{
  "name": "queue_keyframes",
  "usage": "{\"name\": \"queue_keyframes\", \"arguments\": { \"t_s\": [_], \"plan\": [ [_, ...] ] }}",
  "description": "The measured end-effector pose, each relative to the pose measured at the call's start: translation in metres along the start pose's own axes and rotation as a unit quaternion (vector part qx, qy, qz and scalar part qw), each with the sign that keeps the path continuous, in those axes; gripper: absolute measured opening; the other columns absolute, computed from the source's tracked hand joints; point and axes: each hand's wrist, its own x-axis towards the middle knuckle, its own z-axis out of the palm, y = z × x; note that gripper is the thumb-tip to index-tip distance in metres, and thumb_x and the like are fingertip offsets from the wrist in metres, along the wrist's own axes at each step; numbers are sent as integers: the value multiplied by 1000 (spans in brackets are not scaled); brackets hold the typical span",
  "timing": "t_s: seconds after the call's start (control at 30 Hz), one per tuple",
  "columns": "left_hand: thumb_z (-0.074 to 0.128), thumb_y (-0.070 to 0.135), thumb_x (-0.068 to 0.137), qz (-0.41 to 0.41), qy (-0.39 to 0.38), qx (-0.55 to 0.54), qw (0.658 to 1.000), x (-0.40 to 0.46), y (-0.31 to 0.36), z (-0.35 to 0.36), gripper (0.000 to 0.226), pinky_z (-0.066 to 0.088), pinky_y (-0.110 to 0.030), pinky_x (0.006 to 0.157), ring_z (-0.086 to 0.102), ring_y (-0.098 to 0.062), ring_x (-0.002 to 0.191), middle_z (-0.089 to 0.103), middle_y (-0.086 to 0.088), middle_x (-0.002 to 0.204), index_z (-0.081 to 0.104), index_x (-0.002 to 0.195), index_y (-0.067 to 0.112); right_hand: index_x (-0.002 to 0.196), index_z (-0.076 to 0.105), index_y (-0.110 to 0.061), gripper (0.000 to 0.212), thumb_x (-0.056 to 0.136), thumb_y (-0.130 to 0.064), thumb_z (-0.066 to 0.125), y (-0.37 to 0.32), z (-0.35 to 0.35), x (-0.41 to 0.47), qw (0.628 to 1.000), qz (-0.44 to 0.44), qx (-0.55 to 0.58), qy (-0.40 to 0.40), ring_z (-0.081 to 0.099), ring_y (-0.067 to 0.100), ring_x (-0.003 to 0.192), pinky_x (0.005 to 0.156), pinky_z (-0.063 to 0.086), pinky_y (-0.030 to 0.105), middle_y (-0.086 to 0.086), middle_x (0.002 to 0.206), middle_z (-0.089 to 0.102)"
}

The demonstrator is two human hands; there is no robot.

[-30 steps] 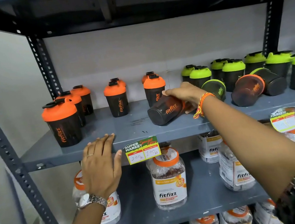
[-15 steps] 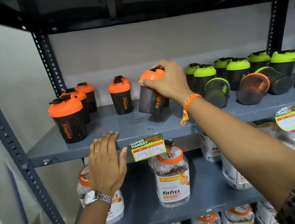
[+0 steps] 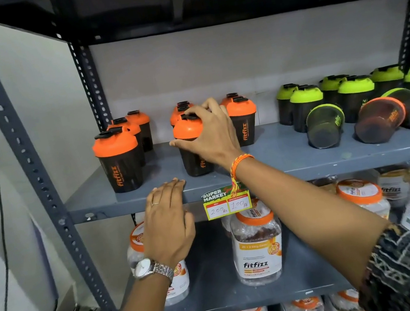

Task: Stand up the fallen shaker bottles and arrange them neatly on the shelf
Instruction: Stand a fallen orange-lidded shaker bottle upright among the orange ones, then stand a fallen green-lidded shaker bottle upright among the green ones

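Clamping the orange lid of an upright shaker bottle [image 3: 193, 146], the right hand [image 3: 212, 133] has its grip closed over the top, fingers [image 3: 206, 106] curled on the cap, thumb at the lid's rim. Bottle stands on the grey shelf [image 3: 275, 160], mid-front, btwn other upright orange-lid shakers [image 3: 119, 160]. Left hand [image 3: 169, 223] lies flat, palm down, grip apart, fingertips on the shelf's front edge. Further right: green-lid shakers [image 3: 306, 105] upright at the back, w/ a fallen green shaker [image 3: 325, 125] and a fallen orange shaker [image 3: 379, 119] in front, on their sides. Price tag [image 3: 227, 204] hangs below the edge.
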Motion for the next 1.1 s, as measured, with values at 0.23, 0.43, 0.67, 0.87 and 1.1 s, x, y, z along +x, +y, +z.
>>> {"name": "queue_keyframes", "arguments": {
  "t_s": [0.23, 0.43, 0.67, 0.87, 1.1],
  "plan": [
    [45, 23, 80, -2, -3, 2, 1000, 0, -1, 1, 65, 22, -44, 125, 49, -29, 136, 56, -11, 146, 51, 144, 10, 113, 62, -31, 75, 58, -80, 72, -5, 10, -3, 999, -3, -52, 15, 49, 21, 100, 69, 54, 36, -2, 111, 51],
    [43, 25, 82, -2, 5, -2, 1000, 1, 0, 1, 63, 24, -43, 125, 50, -27, 136, 57, -9, 146, 52, 143, 11, 121, 57, -31, 87, 56, -89, 60, -5, 0, -3, 996, 3, -90, 13, 52, 24, 101, 74, 52, 40, -2, 113, 54],
    [36, 38, 91, -34, 49, -41, 997, 5, 17, 4, 57, 32, -45, 120, 54, -29, 131, 62, -8, 140, 57, 139, 14, 123, 55, -29, 75, 69, -81, 59, 31, -62, 5, 995, 83, -25, 52, 51, 24, 114, 83, 47, 38, -2, 118, 58],
    [47, 33, 91, 42, 127, -81, 988, 18, 88, 18, 56, 31, -38, 119, 53, -30, 134, 62, -9, 141, 52, 143, 13, 117, 58, -18, 51, 83, -55, 65, 106, -145, 5, 980, 166, -51, 100, 56, 32, 112, 93, 45, 42, 7, 116, 63],
    [51, 34, 93, 72, 92, -95, 989, 39, 181, 56, 55, 30, -37, 119, 55, -31, 134, 61, -10, 142, 54, 142, 8, 133, 49, -2, 71, 87, -54, 63, 184, -208, 12, 945, 299, -127, -44, 51, 42, 128, 104, 43, 46, 22, 134, 58]
  ]
}}
